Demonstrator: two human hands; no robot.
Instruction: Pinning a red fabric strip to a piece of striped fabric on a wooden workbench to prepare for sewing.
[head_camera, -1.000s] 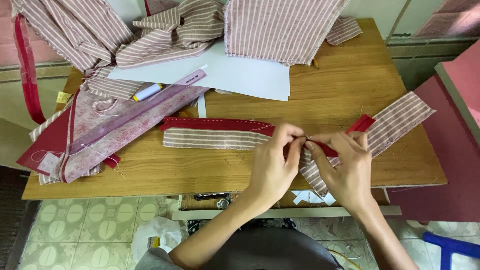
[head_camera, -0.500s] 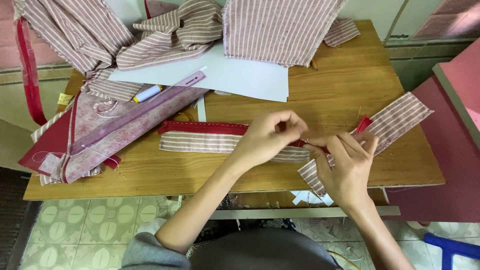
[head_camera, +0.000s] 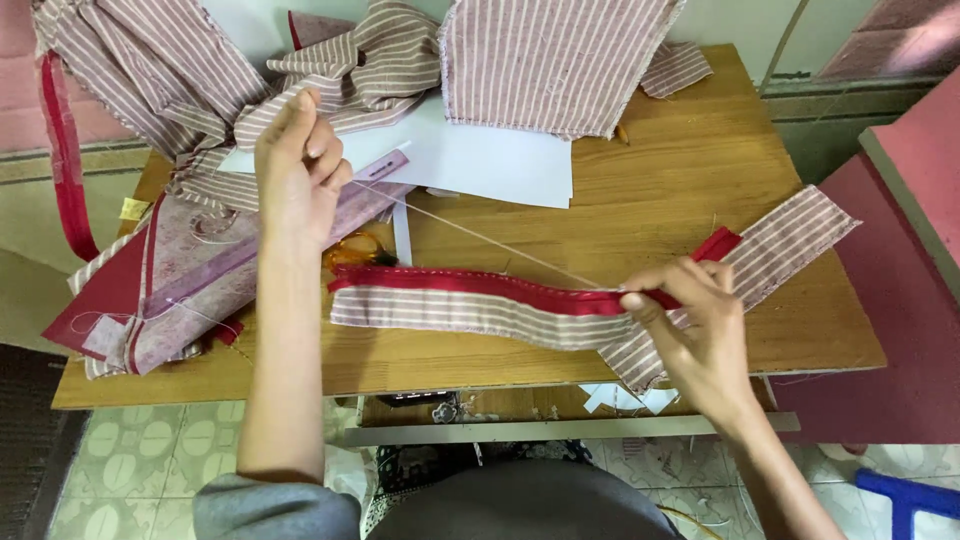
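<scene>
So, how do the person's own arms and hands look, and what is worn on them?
Both hands, the left hand and the right hand, are bare: no gloves, rings or watch show. The forearms are uncovered too. A grey sleeve ends near the left elbow. Any right sleeve lies outside the picture.

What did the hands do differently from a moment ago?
The left hand left the right hand's side and rose up and away to the left, drawing a pale thread taut out of the striped strip with red edging. The right hand stayed put, pinching the strip at the stitching spot. The strip, the white paper and the fabric pile lie as before.
</scene>
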